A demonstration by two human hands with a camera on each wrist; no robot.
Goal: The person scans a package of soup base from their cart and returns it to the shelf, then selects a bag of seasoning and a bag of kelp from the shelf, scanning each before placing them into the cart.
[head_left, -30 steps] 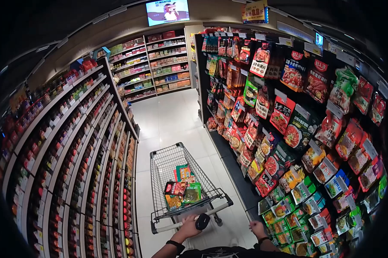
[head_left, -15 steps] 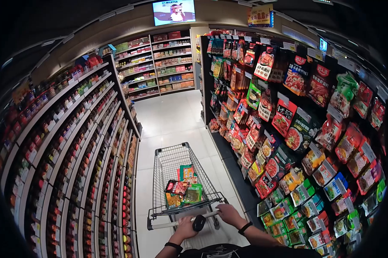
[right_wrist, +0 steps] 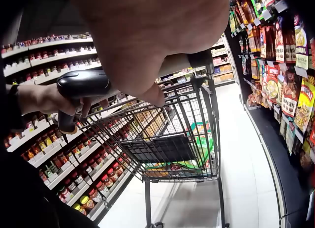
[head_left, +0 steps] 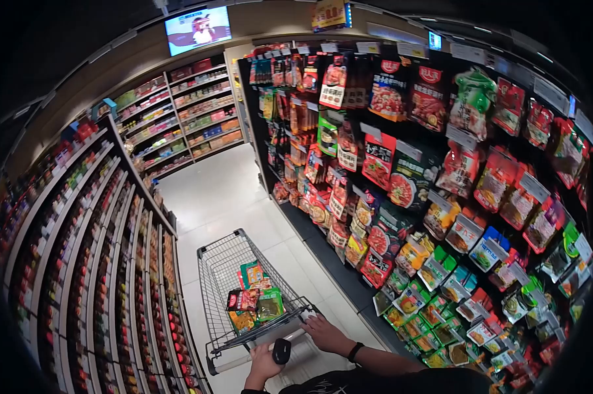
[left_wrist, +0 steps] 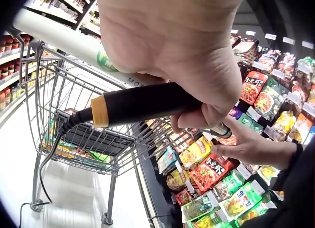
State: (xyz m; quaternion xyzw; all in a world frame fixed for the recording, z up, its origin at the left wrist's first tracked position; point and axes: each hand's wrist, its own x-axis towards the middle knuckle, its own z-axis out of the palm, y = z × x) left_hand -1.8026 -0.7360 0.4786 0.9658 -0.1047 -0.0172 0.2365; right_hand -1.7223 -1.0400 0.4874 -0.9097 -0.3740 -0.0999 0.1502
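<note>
My left hand (head_left: pixel 263 364) is found gripping a black device (head_left: pixel 281 351) at the cart handle (head_left: pixel 233 362); my right hand (head_left: pixel 327 336) grips that handle's right end. Coloured packets (head_left: pixel 270 305) lie inside the wire cart (head_left: pixel 208 284), ahead of both.

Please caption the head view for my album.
Left hand with black device and right hand, both at a cart handle in a shop aisle.
</note>
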